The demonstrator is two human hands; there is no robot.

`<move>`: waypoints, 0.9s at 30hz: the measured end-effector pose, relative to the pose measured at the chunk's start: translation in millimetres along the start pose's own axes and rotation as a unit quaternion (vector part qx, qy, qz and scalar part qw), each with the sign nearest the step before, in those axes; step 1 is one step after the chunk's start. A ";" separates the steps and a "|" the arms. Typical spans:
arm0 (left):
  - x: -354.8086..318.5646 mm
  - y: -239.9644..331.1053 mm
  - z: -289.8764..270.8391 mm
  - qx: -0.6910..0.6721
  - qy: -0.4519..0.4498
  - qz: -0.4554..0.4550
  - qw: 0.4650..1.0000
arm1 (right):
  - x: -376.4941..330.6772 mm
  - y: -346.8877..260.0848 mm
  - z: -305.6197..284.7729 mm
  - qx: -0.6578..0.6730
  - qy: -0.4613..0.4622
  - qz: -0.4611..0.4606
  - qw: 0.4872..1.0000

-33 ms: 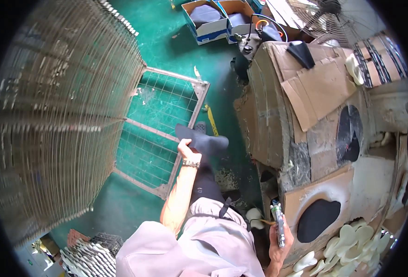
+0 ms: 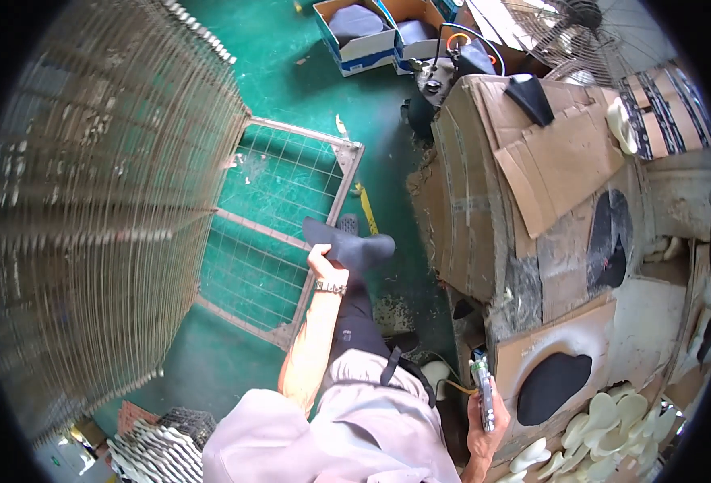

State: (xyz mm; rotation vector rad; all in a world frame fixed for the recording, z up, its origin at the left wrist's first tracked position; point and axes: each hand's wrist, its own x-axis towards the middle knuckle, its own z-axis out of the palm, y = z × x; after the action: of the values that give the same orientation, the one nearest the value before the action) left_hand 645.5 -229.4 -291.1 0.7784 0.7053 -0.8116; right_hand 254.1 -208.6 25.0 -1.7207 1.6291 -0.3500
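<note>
Grey insole, 1, is gripped by left hand; right hand grasps 1 metal tool.

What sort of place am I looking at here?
Probably a workshop, perhaps for shoe parts: the left hand holds a dark-grey flat sole-shaped piece, cream-white sole-shaped pieces lie piled, and a brown layered wire rack stands on the green floor.
</note>
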 end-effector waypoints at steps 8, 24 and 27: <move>199.4 49.3 80.3 -0.007 0.070 -0.006 0.997 | 157.3 -112.8 134.6 -0.014 -0.102 0.117 0.988; 600.2 203.6 179.8 0.109 -0.060 0.064 0.990 | 319.4 -118.2 331.4 -0.077 -0.241 0.171 0.952; 645.3 256.4 159.9 0.125 -0.049 0.058 0.989 | 343.7 -140.8 372.0 -0.064 -0.244 0.224 0.941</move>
State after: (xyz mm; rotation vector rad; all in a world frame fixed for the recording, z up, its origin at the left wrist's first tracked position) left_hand 1221.2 -473.4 -632.8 0.9897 0.4696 -0.8356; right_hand 654.3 -426.1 -237.6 -1.3244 1.6206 0.3824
